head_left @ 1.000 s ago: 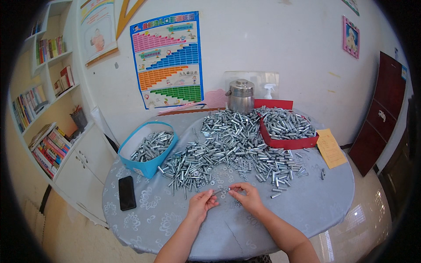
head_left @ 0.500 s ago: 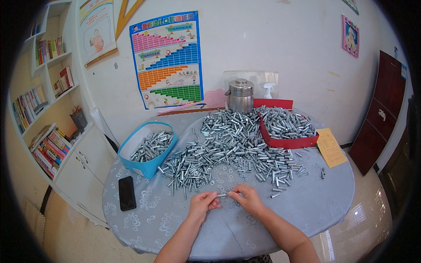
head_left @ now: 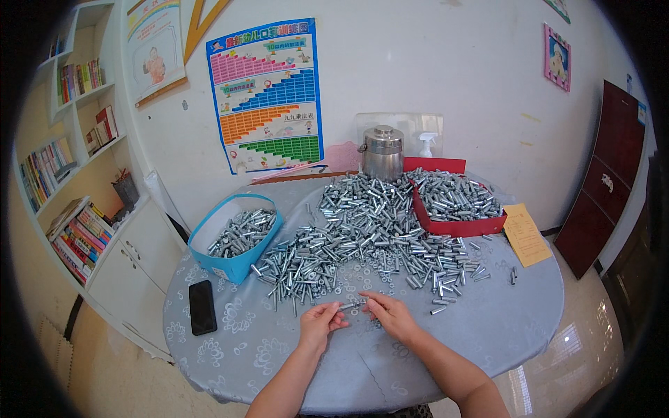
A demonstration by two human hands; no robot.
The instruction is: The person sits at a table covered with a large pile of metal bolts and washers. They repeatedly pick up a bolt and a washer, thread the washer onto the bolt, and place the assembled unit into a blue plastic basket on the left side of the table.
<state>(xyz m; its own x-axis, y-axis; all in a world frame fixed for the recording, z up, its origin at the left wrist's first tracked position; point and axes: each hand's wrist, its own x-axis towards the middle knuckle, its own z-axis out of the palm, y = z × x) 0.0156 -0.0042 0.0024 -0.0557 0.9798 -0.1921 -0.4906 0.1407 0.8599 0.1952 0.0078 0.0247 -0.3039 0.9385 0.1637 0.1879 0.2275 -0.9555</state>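
A small silver metal bolt (head_left: 350, 305) is pinched between both my hands above the near part of the round table (head_left: 488, 327). My left hand (head_left: 320, 322) holds its left end and my right hand (head_left: 390, 315) holds its right end with the fingertips. Just beyond my hands a big heap of similar silver bolts and washers (head_left: 369, 237) spreads across the table's middle. A blue box (head_left: 233, 237) holding more bolts stands to the left of the heap. A red tray (head_left: 456, 209) filled with bolts stands at the back right.
A black phone (head_left: 202, 306) lies at the table's left edge. A steel pot (head_left: 382, 152) and a spray bottle (head_left: 427, 145) stand against the wall behind the heap. A yellow paper (head_left: 526, 233) lies at the right. White cabinets and bookshelves (head_left: 83, 209) stand left; a dark red cabinet (head_left: 599, 181) stands right.
My hands have stayed at nearly the same spot; the fingers have shifted slightly around the bolt. Nothing else on the table has moved.
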